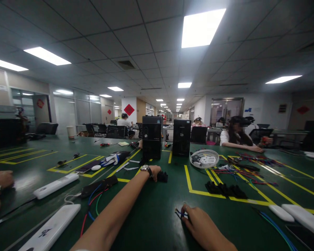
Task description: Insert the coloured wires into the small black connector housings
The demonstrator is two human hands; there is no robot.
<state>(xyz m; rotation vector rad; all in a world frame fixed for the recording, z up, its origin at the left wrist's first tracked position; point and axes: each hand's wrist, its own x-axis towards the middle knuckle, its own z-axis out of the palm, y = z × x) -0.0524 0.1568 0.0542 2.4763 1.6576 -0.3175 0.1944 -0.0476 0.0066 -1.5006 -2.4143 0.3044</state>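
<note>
My left hand (pixel 155 171), with a watch at its wrist, reaches forward over the green table. Its fingers are bent down at the near edge of a small black plastic piece (pixel 162 176) in front of the computer towers; the fingertips are partly hidden. Closer to me, my right hand (pixel 195 218) pinches a short, thin, dark blue wire-like piece (pixel 178 212) with a brassy end between thumb and fingers, low over the tabletop. Several similar black pieces (pixel 226 190) lie in a row to the right, on yellow tape.
Two black computer towers (pixel 152 137) stand ahead, beside a white basket (pixel 204 159). White power strips (pixel 50 228) and coloured wires (pixel 90 209) lie left. More wires (pixel 251 174) lie right. Another person's hand (pixel 1 179) rests far left; a person (pixel 238 134) sits across.
</note>
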